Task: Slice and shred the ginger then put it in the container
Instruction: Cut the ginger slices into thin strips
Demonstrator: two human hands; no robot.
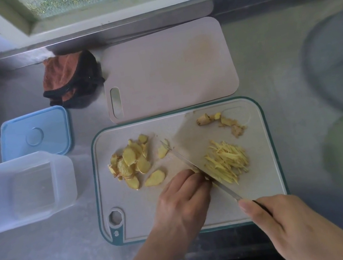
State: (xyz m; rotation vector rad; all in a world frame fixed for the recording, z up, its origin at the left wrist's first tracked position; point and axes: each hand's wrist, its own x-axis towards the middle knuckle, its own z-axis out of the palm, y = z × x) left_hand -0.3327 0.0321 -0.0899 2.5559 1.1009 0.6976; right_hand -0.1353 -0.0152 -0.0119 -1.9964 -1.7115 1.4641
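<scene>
Head view: ginger shreds [227, 161] pale yellow, right of knife [199, 168]; slices [130, 161] left. Left hand [184, 202] fingers curled on ginger, right hand [293, 227] fingers clamped on knife.

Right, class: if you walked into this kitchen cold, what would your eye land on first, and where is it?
The pale yellow ginger on the teal-rimmed cutting board: a heap of ginger slices on its left, a pile of ginger shreds on its right. Between them the knife cuts, gripped by the right hand, the left hand pinning ginger. The empty clear container waits left.
</scene>
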